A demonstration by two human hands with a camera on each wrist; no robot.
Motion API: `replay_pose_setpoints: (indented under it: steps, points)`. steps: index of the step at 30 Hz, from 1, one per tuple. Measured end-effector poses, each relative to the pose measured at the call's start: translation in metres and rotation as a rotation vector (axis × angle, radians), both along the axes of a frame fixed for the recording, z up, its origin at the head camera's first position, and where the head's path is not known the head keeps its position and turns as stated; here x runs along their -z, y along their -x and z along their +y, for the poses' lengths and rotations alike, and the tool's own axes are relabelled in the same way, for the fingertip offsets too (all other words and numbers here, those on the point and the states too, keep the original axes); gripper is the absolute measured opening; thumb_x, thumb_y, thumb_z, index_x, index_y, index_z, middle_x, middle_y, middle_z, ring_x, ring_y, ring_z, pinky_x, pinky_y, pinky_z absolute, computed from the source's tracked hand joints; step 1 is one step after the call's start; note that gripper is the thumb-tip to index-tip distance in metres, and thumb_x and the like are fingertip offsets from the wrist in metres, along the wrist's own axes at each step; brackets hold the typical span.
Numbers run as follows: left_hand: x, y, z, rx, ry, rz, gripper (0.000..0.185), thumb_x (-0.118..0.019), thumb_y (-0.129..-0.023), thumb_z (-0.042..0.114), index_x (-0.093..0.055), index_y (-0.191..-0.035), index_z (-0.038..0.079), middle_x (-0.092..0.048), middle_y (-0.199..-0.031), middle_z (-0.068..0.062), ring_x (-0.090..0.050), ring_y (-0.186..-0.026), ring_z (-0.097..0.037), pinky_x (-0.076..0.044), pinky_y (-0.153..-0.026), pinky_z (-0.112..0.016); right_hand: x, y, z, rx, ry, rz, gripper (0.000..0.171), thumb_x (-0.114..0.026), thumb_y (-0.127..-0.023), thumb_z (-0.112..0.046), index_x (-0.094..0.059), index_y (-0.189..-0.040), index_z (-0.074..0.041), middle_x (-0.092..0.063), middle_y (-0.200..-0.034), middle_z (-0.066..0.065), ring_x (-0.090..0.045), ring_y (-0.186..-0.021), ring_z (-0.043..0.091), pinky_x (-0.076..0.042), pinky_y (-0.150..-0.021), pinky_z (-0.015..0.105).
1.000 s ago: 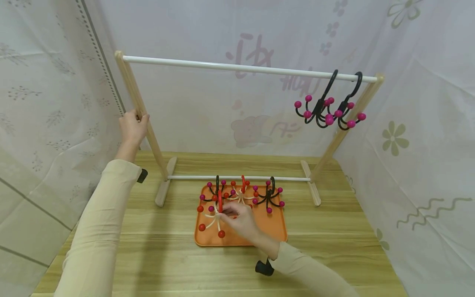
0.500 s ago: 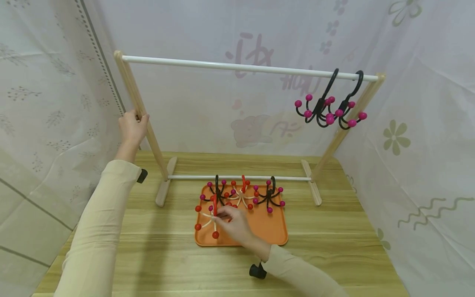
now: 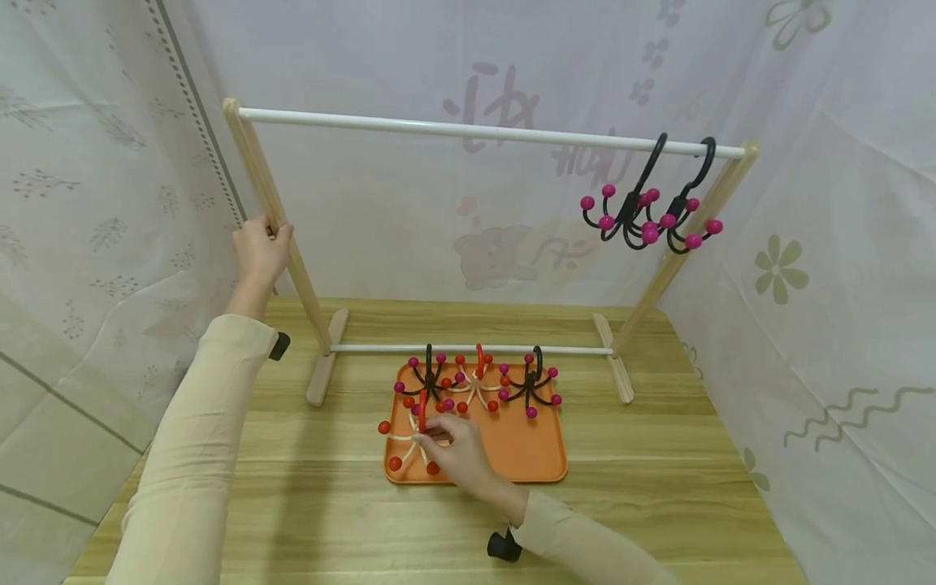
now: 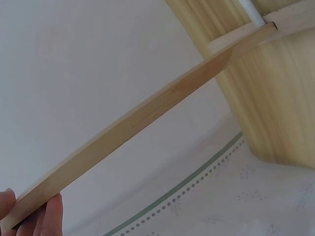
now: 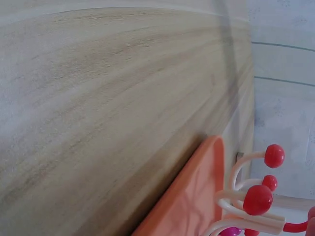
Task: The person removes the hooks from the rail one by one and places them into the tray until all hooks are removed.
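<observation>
Inspector A: The wooden rack (image 3: 272, 203) is steadied as before by the left hand (image 3: 261, 250), fingers curled round its left post. Two black hooks (image 3: 647, 213) hang at the rail's right end, unchanged.

Inspector B: On the orange tray (image 3: 526, 451), the right hand (image 3: 452, 452) pinches the white-and-red multi-prong hook (image 3: 417, 435) near its red stem. It has been drawn toward the tray's front-left corner; whether it is lifted, I cannot tell.

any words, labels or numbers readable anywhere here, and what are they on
Backdrop sheet: faint mirrored characters show through near the rail, too blurred to read.
Rack, tray, hooks: no text, labels or numbers to be seen.
Wrist views: none.
</observation>
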State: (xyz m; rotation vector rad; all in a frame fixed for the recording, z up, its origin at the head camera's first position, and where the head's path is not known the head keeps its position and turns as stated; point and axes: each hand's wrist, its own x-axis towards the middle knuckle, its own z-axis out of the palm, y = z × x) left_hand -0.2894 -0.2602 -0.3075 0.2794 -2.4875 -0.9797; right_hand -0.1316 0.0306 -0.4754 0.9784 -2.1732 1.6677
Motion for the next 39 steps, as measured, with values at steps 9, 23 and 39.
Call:
replay_pose_setpoints:
  steps: [9,23,39]
  points:
    - [0.000,0.000,0.000,0.003,0.018,0.009,0.030,-0.040,-0.094,0.020,-0.051,-0.088,-0.007,-0.056,-0.091,-0.026,-0.049,-0.075,-0.029,-0.038,-0.060,-0.035,0.011,0.003,-0.003,0.032,0.020,0.025,0.009,-0.065,-0.076,0.005,-0.060,-0.083,0.004,-0.061,-0.076,0.014,-0.061,-0.068,0.022,-0.049,-0.062,0.024]
    - [0.001,0.000,-0.001,0.004,0.020,0.007,0.030,-0.040,-0.094,0.021,-0.051,-0.088,-0.007,-0.056,-0.090,-0.026,-0.049,-0.073,-0.028,-0.038,-0.059,-0.034,0.023,0.003,-0.005,0.068,0.010,0.012,0.009,-0.066,-0.075,0.006,-0.060,-0.082,0.006,-0.062,-0.077,0.014,-0.061,-0.068,0.023,-0.048,-0.063,0.021]
    - [0.000,0.001,0.000,-0.007,0.019,0.010,0.031,-0.041,-0.094,0.019,-0.052,-0.092,-0.009,-0.056,-0.094,-0.028,-0.050,-0.080,-0.032,-0.039,-0.063,-0.036,0.006,0.002,0.002,0.083,-0.030,-0.102,0.020,-0.068,-0.076,-0.003,-0.063,-0.094,0.006,-0.062,-0.081,0.015,-0.061,-0.066,0.019,-0.049,-0.059,0.024]
